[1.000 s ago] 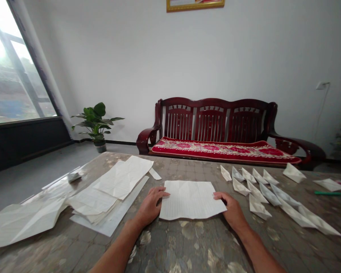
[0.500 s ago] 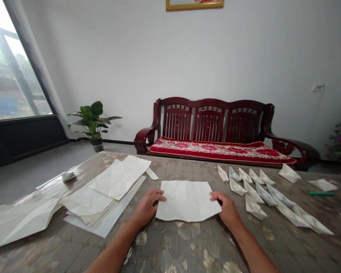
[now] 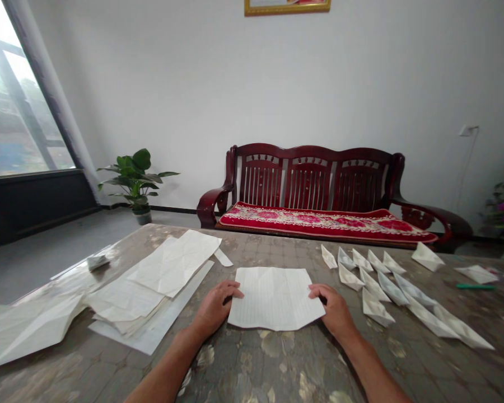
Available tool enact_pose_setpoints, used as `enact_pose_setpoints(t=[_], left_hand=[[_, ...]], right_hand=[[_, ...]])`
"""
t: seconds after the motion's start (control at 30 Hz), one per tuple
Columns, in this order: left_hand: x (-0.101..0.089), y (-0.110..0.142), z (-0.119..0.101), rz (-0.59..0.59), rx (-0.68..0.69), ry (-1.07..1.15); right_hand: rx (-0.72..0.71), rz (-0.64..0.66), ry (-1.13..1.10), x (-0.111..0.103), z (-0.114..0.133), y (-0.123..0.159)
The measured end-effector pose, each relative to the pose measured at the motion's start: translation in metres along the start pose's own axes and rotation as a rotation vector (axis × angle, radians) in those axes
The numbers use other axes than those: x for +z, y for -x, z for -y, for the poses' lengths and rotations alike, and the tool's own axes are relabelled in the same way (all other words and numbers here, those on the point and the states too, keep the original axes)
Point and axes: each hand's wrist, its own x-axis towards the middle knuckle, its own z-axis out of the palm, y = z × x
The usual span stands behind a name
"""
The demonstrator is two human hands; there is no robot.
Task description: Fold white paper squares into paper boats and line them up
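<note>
A creased, lined white sheet of paper (image 3: 274,297) lies flat on the marbled table (image 3: 277,369) in front of me. My left hand (image 3: 215,305) rests at the sheet's left edge, its fingers curled onto the paper. At the right edge my right hand (image 3: 335,309) does the same, fingers bent over the border. Both hands press or pinch the sheet's sides. Several folded paper boats (image 3: 373,285) lie in rows to the right of the sheet.
A loose pile of white sheets (image 3: 151,285) covers the table's left side, with a larger crumpled sheet (image 3: 21,330) at the far left. A green pen (image 3: 474,286) lies at the far right. Behind the table stand a wooden bench with a red cushion (image 3: 323,218) and a potted plant (image 3: 136,179).
The view has shifted slightly to the right. Both hands stay at the sheet's sides, almost unmoved.
</note>
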Motion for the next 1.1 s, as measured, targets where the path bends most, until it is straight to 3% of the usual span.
enact_pose_setpoints(t=[1.1], left_hand=[[-0.0023,-0.005,-0.0005,-0.007,0.029,-0.083]], right_hand=[[0.002,0.062,0.051,-0.0003,0.0045,0.0001]])
